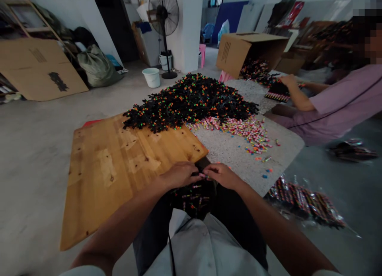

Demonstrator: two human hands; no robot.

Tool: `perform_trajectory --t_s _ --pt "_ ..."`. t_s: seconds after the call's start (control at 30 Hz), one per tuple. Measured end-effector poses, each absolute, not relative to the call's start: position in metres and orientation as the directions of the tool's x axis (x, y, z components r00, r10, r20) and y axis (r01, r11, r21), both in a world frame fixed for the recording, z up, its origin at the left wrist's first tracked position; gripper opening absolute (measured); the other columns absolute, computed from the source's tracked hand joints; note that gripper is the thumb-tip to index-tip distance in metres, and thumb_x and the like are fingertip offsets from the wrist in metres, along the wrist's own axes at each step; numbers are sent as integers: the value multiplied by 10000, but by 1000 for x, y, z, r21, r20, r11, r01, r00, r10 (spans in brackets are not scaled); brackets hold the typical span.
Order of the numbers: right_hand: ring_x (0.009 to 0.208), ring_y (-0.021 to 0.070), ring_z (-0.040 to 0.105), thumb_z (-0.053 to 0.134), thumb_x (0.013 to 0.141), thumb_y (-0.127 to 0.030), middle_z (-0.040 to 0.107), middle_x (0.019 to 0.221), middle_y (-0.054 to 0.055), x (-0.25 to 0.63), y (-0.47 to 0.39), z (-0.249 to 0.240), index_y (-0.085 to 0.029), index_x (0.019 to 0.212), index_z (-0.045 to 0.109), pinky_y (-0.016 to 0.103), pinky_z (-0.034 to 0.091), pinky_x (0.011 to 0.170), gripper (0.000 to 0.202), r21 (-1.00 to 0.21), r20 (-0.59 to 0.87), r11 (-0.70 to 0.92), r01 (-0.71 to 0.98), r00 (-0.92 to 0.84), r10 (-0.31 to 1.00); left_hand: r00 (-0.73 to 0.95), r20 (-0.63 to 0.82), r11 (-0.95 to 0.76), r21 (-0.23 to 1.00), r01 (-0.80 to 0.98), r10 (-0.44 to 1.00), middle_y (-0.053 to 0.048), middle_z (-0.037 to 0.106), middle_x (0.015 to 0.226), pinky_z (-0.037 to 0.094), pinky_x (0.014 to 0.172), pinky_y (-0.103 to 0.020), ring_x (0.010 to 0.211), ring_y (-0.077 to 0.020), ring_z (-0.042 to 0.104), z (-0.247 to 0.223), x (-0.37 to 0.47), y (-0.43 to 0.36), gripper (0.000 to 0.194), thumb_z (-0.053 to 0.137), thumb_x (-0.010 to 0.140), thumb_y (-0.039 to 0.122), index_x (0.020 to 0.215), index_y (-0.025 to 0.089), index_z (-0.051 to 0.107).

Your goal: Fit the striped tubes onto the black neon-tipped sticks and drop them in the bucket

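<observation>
My right hand is closed in a pinch on a small pink tube, just above my lap. Close beside it, my left hand has its fingers closed around what looks like a dark plastic piece, mostly hidden by the fingers. Below both hands, several black pieces with small pink tubes lie in my lap. In front rises a large heap of black plastic pieces with orange and green tips. Many loose pink and yellow tubes are scattered at the heap's right side.
A wooden board lies to the left, a speckled grey tabletop to the right. Plastic-wrapped bundles are on the floor. Across the table sits a person in a pink shirt, near an open carton.
</observation>
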State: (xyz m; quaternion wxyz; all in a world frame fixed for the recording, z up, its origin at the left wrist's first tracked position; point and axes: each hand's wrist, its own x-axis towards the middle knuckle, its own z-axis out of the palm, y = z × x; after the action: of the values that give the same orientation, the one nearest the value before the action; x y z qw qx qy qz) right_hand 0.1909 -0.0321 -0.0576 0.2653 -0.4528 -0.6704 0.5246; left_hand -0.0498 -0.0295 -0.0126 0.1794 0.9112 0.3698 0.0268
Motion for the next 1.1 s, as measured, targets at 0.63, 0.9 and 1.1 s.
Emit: perform_trajectory --t_s 0.63,0.9,1.1 --pt "1248 303 639 471 1050 -310 735 1279 167 116 213 -72 -176 1239 737 375 462 1031 353 -397 37 71 915 -62 997 177 16 -174 287 942 984 -122 736 1180 520 934 -329 1075 -239 678 -16 -68 128 337 427 1056 269 1159 175 734" --pt "1101 291 713 481 1054 -324 681 1320 201 134 182 -81 -169 1373 620 351 537 892 381 -274 -69 74 959 -97 993 -8 -75 21 168 986 997 -248 623 1295 521 986 -457 1273 -384 563 -46 -60 215 503 508 1020 476 1287 75 650" --pt "1063 281 725 450 1029 -193 658 1297 196 168 137 -83 -151 1278 652 330 539 839 323 -157 -158 96 983 -121 980 -8 -106 28 191 981 994 -225 589 1367 506 996 -432 1247 -368 608 -56 -60 198 542 595 957 414 1410 118 563"
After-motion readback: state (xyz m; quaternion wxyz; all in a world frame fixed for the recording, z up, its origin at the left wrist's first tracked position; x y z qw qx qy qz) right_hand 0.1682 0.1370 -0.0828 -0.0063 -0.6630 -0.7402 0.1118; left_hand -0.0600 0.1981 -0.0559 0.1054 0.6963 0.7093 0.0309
